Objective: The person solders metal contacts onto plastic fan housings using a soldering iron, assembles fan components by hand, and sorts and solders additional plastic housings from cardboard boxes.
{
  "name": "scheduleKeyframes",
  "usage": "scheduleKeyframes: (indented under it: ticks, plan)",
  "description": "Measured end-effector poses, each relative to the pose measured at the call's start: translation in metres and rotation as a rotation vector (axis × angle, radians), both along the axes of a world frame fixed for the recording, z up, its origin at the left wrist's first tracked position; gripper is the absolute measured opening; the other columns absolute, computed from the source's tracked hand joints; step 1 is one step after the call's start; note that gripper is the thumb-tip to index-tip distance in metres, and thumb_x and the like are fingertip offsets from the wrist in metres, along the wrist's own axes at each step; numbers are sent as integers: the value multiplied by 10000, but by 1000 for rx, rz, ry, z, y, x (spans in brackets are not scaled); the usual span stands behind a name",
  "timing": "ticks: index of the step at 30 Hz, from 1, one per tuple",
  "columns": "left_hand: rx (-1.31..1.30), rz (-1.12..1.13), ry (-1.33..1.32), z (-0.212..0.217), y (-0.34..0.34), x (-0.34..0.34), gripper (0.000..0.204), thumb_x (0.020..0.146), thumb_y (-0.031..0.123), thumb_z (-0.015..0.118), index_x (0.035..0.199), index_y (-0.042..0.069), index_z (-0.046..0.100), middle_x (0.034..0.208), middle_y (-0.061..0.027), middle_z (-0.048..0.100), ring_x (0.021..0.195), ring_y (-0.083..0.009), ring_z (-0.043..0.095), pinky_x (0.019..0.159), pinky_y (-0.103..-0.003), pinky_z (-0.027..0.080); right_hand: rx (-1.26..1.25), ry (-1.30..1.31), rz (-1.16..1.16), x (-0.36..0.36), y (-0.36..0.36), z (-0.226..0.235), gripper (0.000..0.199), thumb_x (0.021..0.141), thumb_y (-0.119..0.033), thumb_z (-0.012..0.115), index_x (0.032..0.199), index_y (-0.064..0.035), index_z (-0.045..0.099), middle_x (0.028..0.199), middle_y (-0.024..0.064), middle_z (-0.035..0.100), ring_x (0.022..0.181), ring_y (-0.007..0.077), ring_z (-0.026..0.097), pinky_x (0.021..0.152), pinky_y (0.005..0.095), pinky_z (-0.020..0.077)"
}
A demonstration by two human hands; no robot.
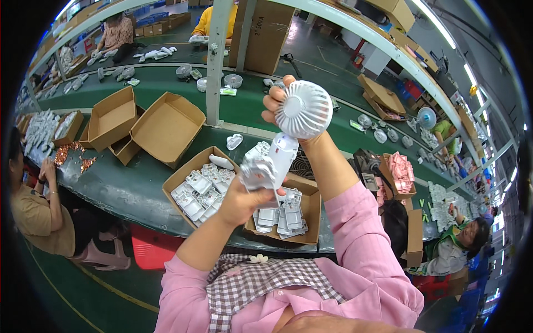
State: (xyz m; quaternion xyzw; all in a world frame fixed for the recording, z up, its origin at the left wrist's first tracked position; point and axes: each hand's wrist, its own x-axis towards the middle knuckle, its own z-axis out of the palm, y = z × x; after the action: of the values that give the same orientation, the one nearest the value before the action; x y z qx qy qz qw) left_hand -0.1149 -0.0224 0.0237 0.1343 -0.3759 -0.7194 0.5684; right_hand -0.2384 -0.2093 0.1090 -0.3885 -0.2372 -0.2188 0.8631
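My right hand is closed round the back of a white handheld fan, its round slatted guard turned up. The fan's handle slants down between my hands, with a small light near its top. My left hand is closed on a white plastic part, smeared by motion, at the handle's lower end. Whether part and handle touch I cannot tell. Below stand a cardboard box of white plastic trays, at the left, and a second box of flat white parts, partly hidden behind my left hand.
Two shallow cardboard boxes lie open at the left on the green bench. A metal post rises behind them. Pink parts fill a box at the right. A person sits at the left; another at the right.
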Motion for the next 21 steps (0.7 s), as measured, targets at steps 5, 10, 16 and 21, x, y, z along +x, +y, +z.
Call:
scheduleKeyframes:
  ticks: [5, 10, 16, 21]
  plan:
    - [-428, 701, -586, -6, 15, 0, 338, 804, 38, 704, 1102, 38, 545, 1258, -156, 467, 1131, -248, 508, 953, -347, 403, -31, 144, -309, -3, 14, 6, 784, 593, -252, 616, 1340, -51, 486, 1347, 224, 481, 1212, 380, 494, 1041, 490, 402]
    - [-439, 853, -691, -7, 20, 6, 259, 789, 51, 713, 978, 57, 537, 1257, -176, 455, 1189, -284, 451, 979, -367, 355, -92, 175, -333, 1, 23, 8, 840, 596, -251, 579, 1397, -46, 433, 1437, 233, 390, 1247, 338, 492, 1056, 477, 378]
    - [-436, 897, -731, -11, 22, 12, 312, 753, -3, 725, 952, 41, 488, 1228, -220, 441, 1201, -355, 444, 933, -400, 397, -129, 201, -323, 9, 23, 9, 839, 592, -255, 606, 1385, -34, 443, 1435, 227, 397, 1263, 338, 474, 1063, 479, 370]
    - [-13, 134, -20, -24, 17, 38, 373, 825, -2, 654, 1182, 34, 557, 1075, -160, 612, 896, -261, 625, 820, -338, 497, -312, 246, -355, 9, 22, 22, 866, 565, -208, 730, 1373, -54, 460, 1422, 220, 415, 1304, 342, 426, 1065, 479, 367]
